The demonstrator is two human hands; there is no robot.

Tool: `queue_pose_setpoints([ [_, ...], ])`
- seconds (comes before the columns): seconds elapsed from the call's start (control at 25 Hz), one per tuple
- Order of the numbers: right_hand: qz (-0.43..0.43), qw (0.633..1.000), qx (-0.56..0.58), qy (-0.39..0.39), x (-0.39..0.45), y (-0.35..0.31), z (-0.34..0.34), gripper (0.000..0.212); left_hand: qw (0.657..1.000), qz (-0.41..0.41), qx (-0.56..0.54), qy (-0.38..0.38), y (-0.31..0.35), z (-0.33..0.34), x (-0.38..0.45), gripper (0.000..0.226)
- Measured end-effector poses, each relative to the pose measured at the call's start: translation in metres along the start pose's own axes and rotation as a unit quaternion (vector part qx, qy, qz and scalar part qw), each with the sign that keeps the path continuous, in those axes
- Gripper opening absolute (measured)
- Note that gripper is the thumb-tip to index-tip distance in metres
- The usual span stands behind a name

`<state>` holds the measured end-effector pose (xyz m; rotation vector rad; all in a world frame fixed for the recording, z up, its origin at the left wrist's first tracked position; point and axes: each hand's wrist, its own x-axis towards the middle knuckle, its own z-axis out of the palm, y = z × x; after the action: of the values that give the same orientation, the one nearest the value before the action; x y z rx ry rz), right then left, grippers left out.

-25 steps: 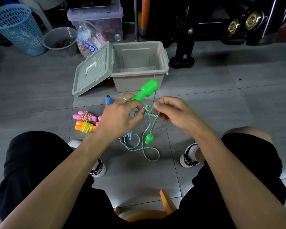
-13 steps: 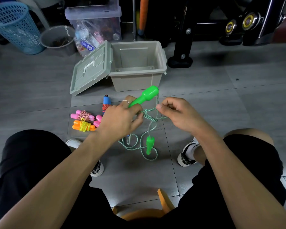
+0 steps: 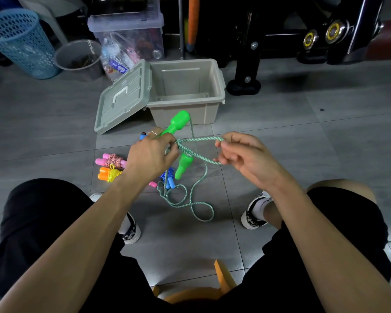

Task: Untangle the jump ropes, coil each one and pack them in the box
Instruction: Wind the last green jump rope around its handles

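My left hand (image 3: 152,158) grips a green jump-rope handle (image 3: 177,124) that points up toward the box. My right hand (image 3: 243,155) pinches a loop of the green-and-white rope (image 3: 200,140) stretched between both hands. The second green handle (image 3: 183,166) dangles below, and the rest of the rope lies in loops on the floor (image 3: 194,204). The beige box (image 3: 185,105) stands open and empty beyond my hands, its lid (image 3: 122,97) leaning on its left side. Coiled pink (image 3: 111,160), orange (image 3: 110,173) and blue (image 3: 169,177) ropes lie on the floor to the left.
A blue basket (image 3: 18,41), a grey bucket (image 3: 78,56) and a clear storage bin (image 3: 129,44) stand at the back left. Black equipment legs (image 3: 244,84) stand right of the box. My knees and shoes flank the rope, and an orange stool edge (image 3: 221,274) shows below.
My right hand has pulled a rope loop out to the right, away from my left hand. The dangling green handle has risen from near the floor to just under my hands.
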<state>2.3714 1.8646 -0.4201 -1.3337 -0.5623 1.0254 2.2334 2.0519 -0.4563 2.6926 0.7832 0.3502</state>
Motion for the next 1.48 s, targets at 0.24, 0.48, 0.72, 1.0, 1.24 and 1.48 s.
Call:
queue_pose_setpoints([
  [0.24,0.028,0.873,-0.487,0.006,0.007,0.01,-0.004,0.029,0.996,-0.011,-0.083,0.007,0.008,-0.004,-0.004,0.027],
  [0.48,-0.04,0.922,-0.379,0.065,0.009,0.012,-0.005,0.023,0.982,0.063,-0.178,-0.016,0.016,0.006,-0.017,0.011],
  [0.72,-0.028,0.941,-0.327,0.079,0.01,0.017,0.0,0.014,0.989,0.112,-0.091,-0.015,0.022,0.015,-0.023,0.025],
  [1.0,-0.015,0.937,-0.327,0.121,0.012,0.025,0.001,0.033,0.973,0.048,-0.225,-0.006,0.029,0.02,-0.02,0.012],
  [1.24,-0.017,0.954,-0.238,0.18,0.015,0.027,0.001,0.039,0.942,-0.098,-0.314,-0.069,0.043,0.012,-0.027,0.018],
  [1.48,-0.049,0.955,-0.208,0.204,0.019,0.027,0.007,0.043,0.908,-0.179,-0.362,-0.107,0.052,0.007,-0.024,0.037],
])
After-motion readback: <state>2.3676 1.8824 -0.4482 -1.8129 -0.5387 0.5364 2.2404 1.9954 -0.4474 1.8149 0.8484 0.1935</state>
